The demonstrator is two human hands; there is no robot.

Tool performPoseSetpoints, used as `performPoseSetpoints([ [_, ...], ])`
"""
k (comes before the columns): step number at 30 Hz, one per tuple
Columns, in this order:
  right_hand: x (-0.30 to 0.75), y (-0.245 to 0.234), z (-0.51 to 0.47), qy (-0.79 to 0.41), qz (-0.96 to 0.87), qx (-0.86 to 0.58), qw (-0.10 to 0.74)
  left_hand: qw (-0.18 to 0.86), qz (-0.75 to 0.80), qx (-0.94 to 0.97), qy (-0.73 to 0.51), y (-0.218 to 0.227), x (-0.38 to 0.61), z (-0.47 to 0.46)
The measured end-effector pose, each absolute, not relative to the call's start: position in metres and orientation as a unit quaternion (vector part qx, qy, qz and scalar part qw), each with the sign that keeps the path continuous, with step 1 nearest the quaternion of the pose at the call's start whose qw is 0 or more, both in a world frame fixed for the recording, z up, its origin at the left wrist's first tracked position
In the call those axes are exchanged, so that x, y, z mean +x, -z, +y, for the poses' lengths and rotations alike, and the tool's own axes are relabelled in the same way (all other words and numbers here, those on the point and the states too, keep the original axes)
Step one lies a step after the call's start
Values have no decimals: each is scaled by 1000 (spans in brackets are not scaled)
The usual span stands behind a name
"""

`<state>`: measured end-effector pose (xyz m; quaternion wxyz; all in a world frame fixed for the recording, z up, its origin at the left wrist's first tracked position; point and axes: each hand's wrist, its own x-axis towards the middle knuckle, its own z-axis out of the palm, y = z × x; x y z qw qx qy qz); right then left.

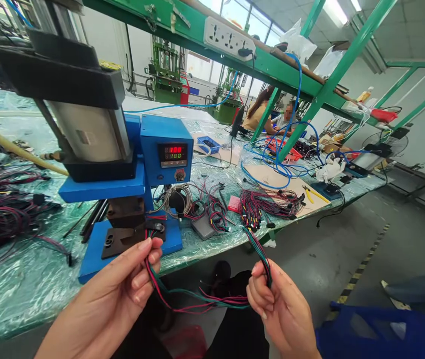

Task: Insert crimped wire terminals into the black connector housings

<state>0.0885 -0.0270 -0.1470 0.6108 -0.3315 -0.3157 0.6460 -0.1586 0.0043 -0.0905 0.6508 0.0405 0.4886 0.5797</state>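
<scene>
While both hands are held up just in front of the blue press (122, 187), a slim bundle of wires (259, 252) hangs between them. The left hand (122, 279), right at the press's base, pinches one end of it between thumb and forefinger, the other fingers loosely curled beneath. The right hand (276, 294), in front of the press and off to its right, has its fingers closed around the other part.

The wires are thin and smooth, coloured pinkish red, dark teal green and black. From the left hand they droop in a slack, shallow curve, red and green strands spreading apart before they gather again at the right hand. A dark loose tip sticks up from the sagging stretch. Above the right hand the strands lie tight together, rising away to small pale ends. At the left hand, short coloured ends poke up before the press's dark lower plate (122, 242); whether they touch it, I cannot tell.

On the press's right side a small display (173, 154) glows with red and green digits. Farther right of the press lie a pile of similar wires (268, 204) and yellow-handled pliers (313, 194); left of it spreads a darker heap of cables (6, 209).
</scene>
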Motion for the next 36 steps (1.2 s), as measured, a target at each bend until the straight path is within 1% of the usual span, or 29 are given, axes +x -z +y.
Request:
performPoseSetpoints([
  [4, 90, 147, -26, -689, -320, -302, 576, 700, 468, 101, -530, 92, -155, 0],
  [6, 91, 147, -25, -694, -325, -292, 572, 727, 456, 152, -490, 93, -152, 0],
  [8, 93, 147, -26, -693, -333, -283, 574, 732, 458, 193, -466, 95, -151, 1],
  [12, 100, 146, -27, -691, -370, -278, 555, 714, 462, 247, -464, 98, -151, 4],
  [18, 107, 151, -31, -654, -434, -315, 533, 706, 460, 320, -433, 102, -152, 4],
  [24, 109, 154, -32, -612, -479, -363, 515, 676, 490, 335, -436, 108, -157, 2],
  [30, 109, 144, -33, -601, -459, -379, 534, 658, 495, 349, -447, 107, -165, -3],
  [36, 116, 123, -39, -580, -460, -374, 559, 602, 517, 387, -469, 117, -169, -2],
])
